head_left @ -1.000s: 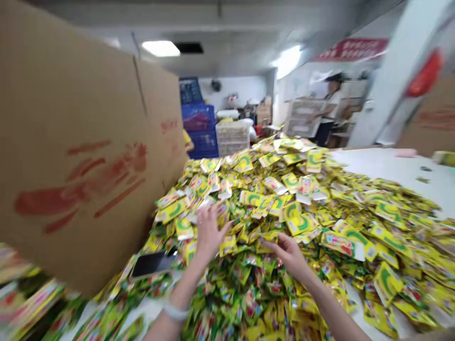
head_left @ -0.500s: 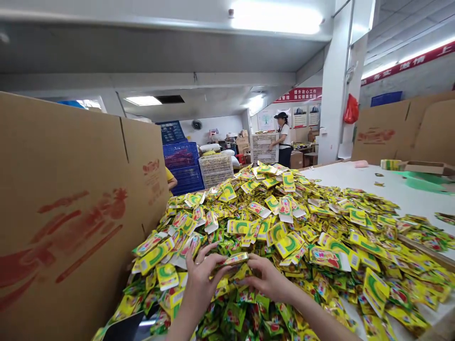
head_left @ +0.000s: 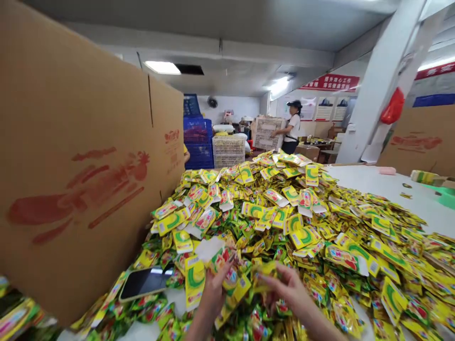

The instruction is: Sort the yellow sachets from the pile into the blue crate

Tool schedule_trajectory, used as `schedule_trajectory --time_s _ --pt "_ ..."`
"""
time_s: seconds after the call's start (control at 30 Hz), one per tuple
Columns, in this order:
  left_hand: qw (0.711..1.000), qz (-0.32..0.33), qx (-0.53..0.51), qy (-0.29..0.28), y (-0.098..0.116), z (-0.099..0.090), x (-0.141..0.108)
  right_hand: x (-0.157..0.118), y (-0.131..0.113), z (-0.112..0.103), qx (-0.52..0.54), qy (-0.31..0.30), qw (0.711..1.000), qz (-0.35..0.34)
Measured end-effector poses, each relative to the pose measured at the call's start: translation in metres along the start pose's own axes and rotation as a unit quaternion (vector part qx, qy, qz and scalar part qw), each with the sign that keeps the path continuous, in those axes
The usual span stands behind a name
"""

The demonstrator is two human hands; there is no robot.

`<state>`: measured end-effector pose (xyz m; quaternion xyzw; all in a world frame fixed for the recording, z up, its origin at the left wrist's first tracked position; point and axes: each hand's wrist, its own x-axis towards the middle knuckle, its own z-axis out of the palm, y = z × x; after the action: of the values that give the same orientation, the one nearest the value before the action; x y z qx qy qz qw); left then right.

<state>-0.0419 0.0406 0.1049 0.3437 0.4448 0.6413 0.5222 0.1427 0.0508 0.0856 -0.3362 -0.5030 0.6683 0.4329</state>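
A wide heap of small yellow and green candy sachets and flat printed card boxes (head_left: pixel 305 237) covers the table in front of me. My left hand (head_left: pixel 215 286) is closed on a small printed card box (head_left: pixel 221 259), its white flap sticking out at the upper left. To its right, my right hand (head_left: pixel 289 289) pinches a yellow sachet (head_left: pixel 263 275), slightly blurred. More sachets lie below both hands. A phone (head_left: pixel 144 283) with a dark screen rests on the heap to the left of my left hand.
A big brown carton (head_left: pixel 88 142) walls off the left side. The white tabletop (head_left: pixel 362 182) shows at the right, with a pink roll (head_left: pixel 386 170) on it. Farther back, a person (head_left: pixel 292 128) handles a pale crate (head_left: pixel 268 133) near blue crates (head_left: pixel 198 142).
My view has turned left and down. Both hands have moved apart and lower; the right now pinches a yellow sachet, the left a box with its flap out. The distant person's crate has tilted.
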Motion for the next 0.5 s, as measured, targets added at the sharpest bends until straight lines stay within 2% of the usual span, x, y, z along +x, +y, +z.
schedule_trajectory --time_s 0.07,0.13,0.2,0.27,0.37,0.43,0.5 --pt "0.998 -0.031 0.011 -0.047 -0.001 -0.002 0.0 -0.007 -0.024 -0.013 -0.044 0.052 0.997 -0.047" --pt "0.993 -0.06 0.023 -0.099 -0.005 0.0 -0.002 -0.006 -0.048 -0.017 -0.075 0.073 0.988 -0.112" --pt "0.988 -0.086 0.027 -0.126 -0.01 0.005 -0.007 0.001 -0.064 -0.012 -0.107 0.051 0.979 -0.165" --pt "0.978 -0.097 0.047 -0.18 -0.012 0.012 -0.013 0.009 -0.073 -0.003 -0.167 0.003 0.963 -0.209" --pt "0.96 -0.043 0.09 -0.262 -0.012 0.018 -0.018 0.014 -0.082 0.002 -0.335 -0.075 0.905 -0.25" --pt "0.954 0.014 0.114 -0.277 -0.013 0.018 -0.018 0.012 -0.09 -0.001 -0.45 -0.12 0.852 -0.24" --pt "0.946 0.041 0.14 -0.29 -0.018 0.016 -0.016 0.008 -0.099 -0.007 -0.53 -0.162 0.803 -0.219"
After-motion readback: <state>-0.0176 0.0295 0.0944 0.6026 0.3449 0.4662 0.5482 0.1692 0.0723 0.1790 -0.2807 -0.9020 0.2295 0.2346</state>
